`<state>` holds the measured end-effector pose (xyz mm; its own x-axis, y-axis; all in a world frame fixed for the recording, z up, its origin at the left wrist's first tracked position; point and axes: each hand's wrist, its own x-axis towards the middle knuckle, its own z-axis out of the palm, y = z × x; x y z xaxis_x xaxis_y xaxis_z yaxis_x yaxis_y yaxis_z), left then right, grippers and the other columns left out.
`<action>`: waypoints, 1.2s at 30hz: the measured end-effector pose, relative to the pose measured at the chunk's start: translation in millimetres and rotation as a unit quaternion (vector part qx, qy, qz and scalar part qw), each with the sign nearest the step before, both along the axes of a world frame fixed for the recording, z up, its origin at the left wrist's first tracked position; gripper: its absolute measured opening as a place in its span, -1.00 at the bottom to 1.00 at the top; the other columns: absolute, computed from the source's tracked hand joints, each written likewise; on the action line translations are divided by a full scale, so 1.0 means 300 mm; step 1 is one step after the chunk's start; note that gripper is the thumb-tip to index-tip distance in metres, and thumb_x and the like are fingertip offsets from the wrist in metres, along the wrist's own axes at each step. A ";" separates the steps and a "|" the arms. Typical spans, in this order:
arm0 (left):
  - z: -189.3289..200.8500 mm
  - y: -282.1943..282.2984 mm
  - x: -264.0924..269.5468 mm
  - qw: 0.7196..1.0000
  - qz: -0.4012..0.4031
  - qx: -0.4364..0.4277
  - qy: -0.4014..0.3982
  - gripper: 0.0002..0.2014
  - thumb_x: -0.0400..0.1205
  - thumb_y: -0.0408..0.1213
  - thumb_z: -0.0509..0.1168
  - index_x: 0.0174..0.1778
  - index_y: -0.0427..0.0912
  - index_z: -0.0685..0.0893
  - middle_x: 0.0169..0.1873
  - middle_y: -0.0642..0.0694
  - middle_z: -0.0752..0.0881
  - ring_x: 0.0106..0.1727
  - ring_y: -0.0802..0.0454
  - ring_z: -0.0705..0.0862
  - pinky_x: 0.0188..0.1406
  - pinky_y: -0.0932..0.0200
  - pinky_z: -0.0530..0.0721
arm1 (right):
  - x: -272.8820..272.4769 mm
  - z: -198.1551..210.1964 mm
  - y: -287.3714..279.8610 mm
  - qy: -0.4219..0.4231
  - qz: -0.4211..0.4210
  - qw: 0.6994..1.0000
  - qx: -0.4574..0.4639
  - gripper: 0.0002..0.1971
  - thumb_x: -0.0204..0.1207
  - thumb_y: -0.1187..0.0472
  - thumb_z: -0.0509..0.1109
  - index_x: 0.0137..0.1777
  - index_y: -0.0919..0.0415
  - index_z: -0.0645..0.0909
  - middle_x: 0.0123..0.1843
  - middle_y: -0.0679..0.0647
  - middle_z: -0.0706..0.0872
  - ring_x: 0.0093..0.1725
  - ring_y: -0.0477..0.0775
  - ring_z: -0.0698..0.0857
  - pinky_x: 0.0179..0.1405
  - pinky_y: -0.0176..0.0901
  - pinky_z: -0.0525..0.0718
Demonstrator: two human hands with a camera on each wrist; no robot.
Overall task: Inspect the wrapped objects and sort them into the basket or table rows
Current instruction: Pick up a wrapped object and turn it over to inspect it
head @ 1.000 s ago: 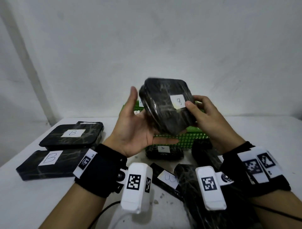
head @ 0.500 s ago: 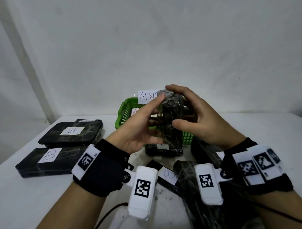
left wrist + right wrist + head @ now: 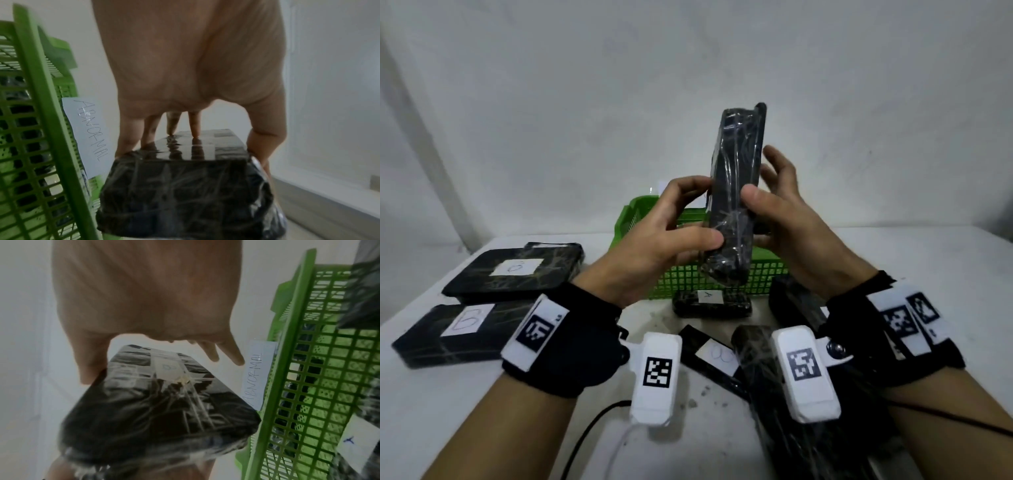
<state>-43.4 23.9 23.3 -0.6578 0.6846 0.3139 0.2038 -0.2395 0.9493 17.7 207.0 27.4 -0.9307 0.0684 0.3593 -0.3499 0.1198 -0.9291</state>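
Note:
A black object wrapped in clear film stands upright and edge-on in the air above the green basket. My left hand pinches its lower half, fingertips on one flat face and thumb on the near edge. My right hand has its thumb on the near edge, while its fingers spread straight and stand off the far face. In the right wrist view the object shows a small white label. A paper tag reading ABNORMAL hangs on the basket rim.
Two wrapped packs marked B lie in a row at the left. A pack marked A sits just before the basket. More wrapped packs lie under my wrists. A cable trails at the front.
The object has turned from label-facing to edge-on and risen higher above the basket. My right fingers have lifted off it and spread; the left hand keeps hold.

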 end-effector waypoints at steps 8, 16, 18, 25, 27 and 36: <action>-0.011 0.003 0.011 0.996 -0.018 -0.058 0.067 -0.25 0.39 -0.45 0.46 0.48 -0.04 0.33 0.42 0.06 0.53 0.19 -0.01 0.75 0.07 0.08 0.71 | -0.003 -0.017 -0.006 0.012 -0.024 1.000 0.015 0.08 0.17 -0.03 0.54 0.72 -0.22 0.10 0.56 0.09 0.58 0.32 0.08 0.77 0.42 0.39 0.64; 0.022 -0.027 -0.004 0.999 0.018 -0.006 -0.035 -0.27 0.53 0.04 0.47 0.57 -0.06 0.35 0.42 -0.10 0.65 0.35 -0.17 0.70 0.18 -0.22 0.75 | 0.014 -0.015 0.027 0.038 0.066 0.994 0.080 0.20 0.24 0.08 0.66 0.76 -0.30 -0.04 0.75 -0.07 0.36 0.54 0.06 0.61 0.54 0.26 0.55; 0.022 -0.031 -0.004 0.999 0.036 -0.001 -0.008 -0.29 0.54 -0.11 0.49 0.57 0.04 0.33 0.34 -0.08 0.71 0.33 -0.15 0.73 0.11 -0.16 0.79 | 0.021 -0.007 0.020 0.050 0.082 0.983 0.154 0.17 0.28 0.06 0.66 0.78 -0.23 -0.02 0.78 -0.22 0.25 0.71 -0.07 0.38 0.66 0.23 0.41; 0.024 -0.043 -0.022 0.970 0.116 -0.048 0.211 0.08 0.24 -0.11 0.68 0.65 0.24 0.23 0.55 0.26 0.43 0.56 0.30 0.44 0.40 0.16 0.60 | 0.043 0.059 0.029 0.020 0.084 0.995 0.046 -0.12 0.35 -0.36 0.53 0.68 -0.32 0.31 0.65 -0.16 0.51 0.60 0.01 0.54 0.50 0.43 0.48; 0.028 -0.041 -0.017 0.953 0.124 -0.087 0.261 0.15 0.24 -0.13 0.69 0.69 0.23 0.16 0.59 0.25 0.33 0.56 0.45 0.34 0.43 0.31 0.51 | 0.046 0.057 0.028 0.038 0.077 0.995 0.045 -0.23 0.47 -0.04 0.49 0.69 -0.23 0.32 0.55 -0.11 0.61 0.45 0.02 0.69 0.24 0.26 0.71; 0.036 -0.042 0.004 0.925 0.142 -0.116 0.333 0.15 0.28 -0.32 0.71 0.70 0.11 0.17 0.53 0.24 0.31 0.56 0.47 0.29 0.50 0.34 0.43 | 0.059 0.052 0.013 0.100 0.046 0.992 0.067 -0.21 0.41 0.39 0.45 0.62 -0.14 0.36 0.41 -0.04 0.66 0.09 0.00 0.83 -0.26 -0.04 0.78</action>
